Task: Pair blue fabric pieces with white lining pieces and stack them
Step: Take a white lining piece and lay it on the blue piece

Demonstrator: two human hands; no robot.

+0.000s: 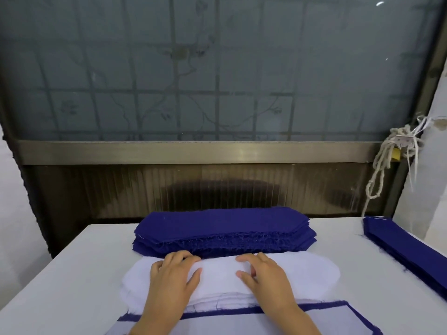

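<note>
A thick stack of blue fabric pieces (225, 228) lies across the middle of the table, its frayed edge facing me. Just in front of it sits a pile of white lining pieces (302, 274) with rounded ends. My left hand (173, 278) rests flat on the left half of the white pile, fingers reaching its far edge. On the right half lies my right hand (262, 274), fingers spread on the top sheet. Closest to me is a paired piece (242, 321), white lining on blue fabric with a blue border showing.
The white table (92, 257) runs to a window frame (193, 151) at the back. A second stack of blue pieces (406, 250) lies along the table's right side. A knotted cord and a padlock (391, 153) hang at the back right.
</note>
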